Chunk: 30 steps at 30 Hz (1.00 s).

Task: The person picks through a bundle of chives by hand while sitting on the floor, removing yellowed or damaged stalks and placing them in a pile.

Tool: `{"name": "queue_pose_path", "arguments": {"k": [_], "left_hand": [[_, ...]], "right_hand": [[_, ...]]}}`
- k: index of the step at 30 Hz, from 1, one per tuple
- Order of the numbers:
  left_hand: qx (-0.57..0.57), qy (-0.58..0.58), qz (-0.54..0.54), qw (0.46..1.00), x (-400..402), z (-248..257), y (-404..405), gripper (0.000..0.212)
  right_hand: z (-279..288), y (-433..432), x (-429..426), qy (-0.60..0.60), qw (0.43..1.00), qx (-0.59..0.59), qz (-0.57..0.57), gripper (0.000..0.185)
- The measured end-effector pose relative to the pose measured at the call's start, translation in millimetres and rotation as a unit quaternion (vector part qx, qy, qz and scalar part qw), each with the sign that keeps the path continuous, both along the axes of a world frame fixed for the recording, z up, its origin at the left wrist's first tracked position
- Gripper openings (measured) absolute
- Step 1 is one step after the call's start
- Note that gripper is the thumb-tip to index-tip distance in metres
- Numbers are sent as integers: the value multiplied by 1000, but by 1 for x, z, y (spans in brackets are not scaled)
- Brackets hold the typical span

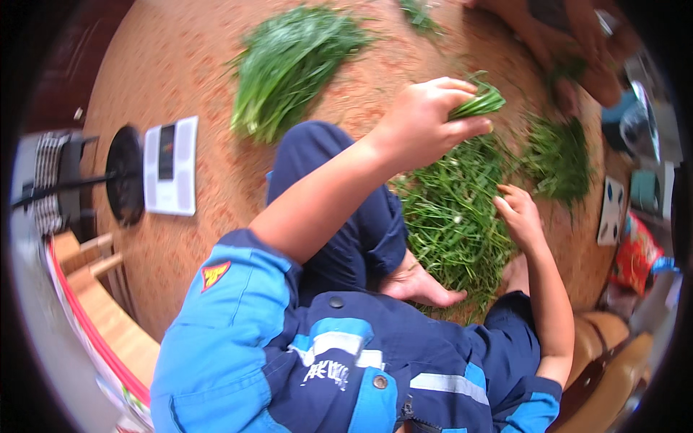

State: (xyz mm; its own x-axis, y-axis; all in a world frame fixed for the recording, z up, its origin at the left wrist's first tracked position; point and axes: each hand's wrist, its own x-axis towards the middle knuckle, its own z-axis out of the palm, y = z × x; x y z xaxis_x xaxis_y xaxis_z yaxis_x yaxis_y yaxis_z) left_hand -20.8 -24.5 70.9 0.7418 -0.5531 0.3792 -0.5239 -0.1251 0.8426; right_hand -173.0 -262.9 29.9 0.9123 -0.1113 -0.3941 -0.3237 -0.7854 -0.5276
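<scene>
My left hand grips a small bunch of green chive-like leaves, raised over the floor beyond my knee. Below it spreads a loose pile of the same greens, lying between my legs by my bare foot. At the right edge of that pile is my right hand, its fingers bent and thumb close to the index finger. Whether a leaf is pinched there cannot be made out. A large bundle of long leaves rests on the floor past my left knee.
Another person's hands hold greens at the upper right, near a second heap. A white scale and round black stand base are at left. A blue basin and red packet are at right.
</scene>
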Motion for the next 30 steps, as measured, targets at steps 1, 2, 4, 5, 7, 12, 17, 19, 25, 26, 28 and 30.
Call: {"name": "queue_pose_path", "arguments": {"k": [1,2,4,5,7,12,17,19,25,26,28,30], "left_hand": [[-14,42,12,999,5,-5,10,35],[-55,14,8,998,17,-16,19,33],[-17,183,9,983,35,2,37,29],[21,174,44,984,48,10,45,30],[20,135,78,988,84,19,59,29],[69,13,157,985,190,-12,106,26],[432,-59,278,856,165,-91,188,61],[387,59,281,876,145,-103,213,65],[217,148,243,934,140,-121,241,41],[290,87,258,917,138,-122,247,38],[326,79,261,905,130,-118,254,38],[365,82,281,884,112,-108,248,37]], "right_hand": [[1,0,1,-1,999,-16,33,19],[-4,5,-2,-33,997,-48,54,22],[-14,-1,-7,-24,997,-37,60,40],[-18,-6,-9,18,999,12,46,47],[-21,-9,-11,90,984,147,-52,37],[-16,-20,-8,97,981,110,-128,20],[-6,-29,-7,87,965,152,-196,28],[-12,-21,-6,76,966,194,-152,27],[-14,-22,-8,90,961,221,-142,21],[-15,-23,-8,91,958,231,-144,21],[-13,-21,-6,83,957,236,-146,21],[-9,-18,-5,81,956,240,-148,21]]}}
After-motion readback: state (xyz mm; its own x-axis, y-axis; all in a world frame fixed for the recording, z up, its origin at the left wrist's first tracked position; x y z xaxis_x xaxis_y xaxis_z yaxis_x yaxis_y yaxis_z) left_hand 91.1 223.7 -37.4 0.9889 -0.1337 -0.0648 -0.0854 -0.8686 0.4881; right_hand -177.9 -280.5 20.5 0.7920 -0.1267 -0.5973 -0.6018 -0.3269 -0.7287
